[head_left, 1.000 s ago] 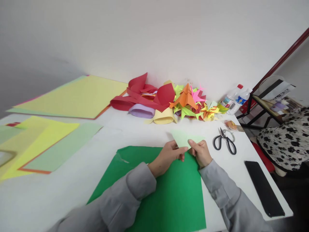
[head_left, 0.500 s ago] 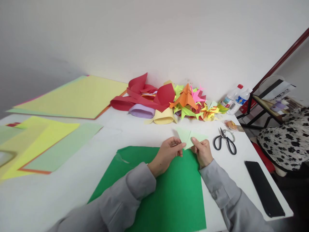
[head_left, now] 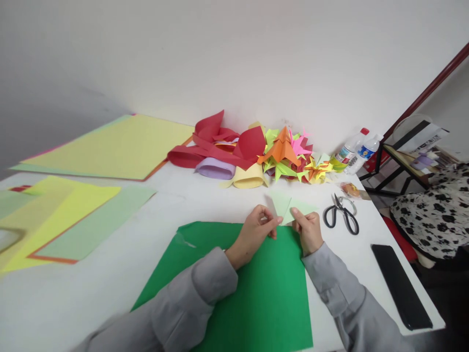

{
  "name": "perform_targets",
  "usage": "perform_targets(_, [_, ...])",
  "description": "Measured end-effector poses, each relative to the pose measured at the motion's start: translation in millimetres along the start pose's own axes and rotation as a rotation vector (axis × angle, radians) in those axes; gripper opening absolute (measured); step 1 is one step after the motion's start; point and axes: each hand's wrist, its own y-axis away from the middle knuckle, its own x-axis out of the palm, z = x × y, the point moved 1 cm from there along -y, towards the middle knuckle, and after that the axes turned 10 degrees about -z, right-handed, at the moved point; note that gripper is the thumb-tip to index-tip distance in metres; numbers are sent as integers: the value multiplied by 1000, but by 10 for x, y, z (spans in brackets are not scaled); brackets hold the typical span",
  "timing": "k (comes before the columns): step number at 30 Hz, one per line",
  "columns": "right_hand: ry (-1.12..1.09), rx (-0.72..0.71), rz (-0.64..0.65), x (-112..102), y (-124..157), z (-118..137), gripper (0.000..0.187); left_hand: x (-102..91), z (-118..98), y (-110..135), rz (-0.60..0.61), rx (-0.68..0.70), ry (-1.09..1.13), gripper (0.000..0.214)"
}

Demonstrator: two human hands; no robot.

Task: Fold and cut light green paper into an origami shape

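A small folded piece of pale green paper is held up just beyond the far edge of a green sheet. My left hand pinches its near left edge between thumb and forefinger, the other fingers curled. On the right side, my right hand grips the paper with the thumb on top and the fingers hidden underneath. A crease or slit runs down the paper between the two thumbs. Black-handled scissors lie to the right of my right hand.
Behind are red paper strips and a heap of folded paper shapes. Coloured sheets lie left. Two bottles stand at the back right, and a black phone-like slab near the right edge. A person in patterned clothing is beyond.
The folded paper and my right thumb have shifted very slightly to the right. My left fingers have bent a little differently at the paper's edge. Everything else stays put.
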Motion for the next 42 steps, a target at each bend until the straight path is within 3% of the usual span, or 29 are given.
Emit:
perform_targets(2, [8,7,3,1,-1,-5,61,-1,2,-5,-21,16,14,38])
perform_targets(11, [85,-35,122,15,29,49,58,2,49,1,211,27,-90,28])
perform_targets(19, [140,-41,108,43,57,120,56,-8,15,-3,80,-8,5,31])
perform_targets(24, [84,-32,90,51,52,104,56,-46,21,-52,1,-160,244,51])
perform_targets(27, [77,-14,99,49,46,85,56,-65,37,-77,38,-235,317,46])
perform_targets(31, [84,11,141,59,48,82,52,-66,57,-69,119,-191,257,30])
perform_targets(36, [80,-13,151,68,51,96,50,-48,60,-36,174,-139,150,29])
perform_targets(42, [72,3,259,96,75,111,47,-48,39,-31,136,-63,72,24])
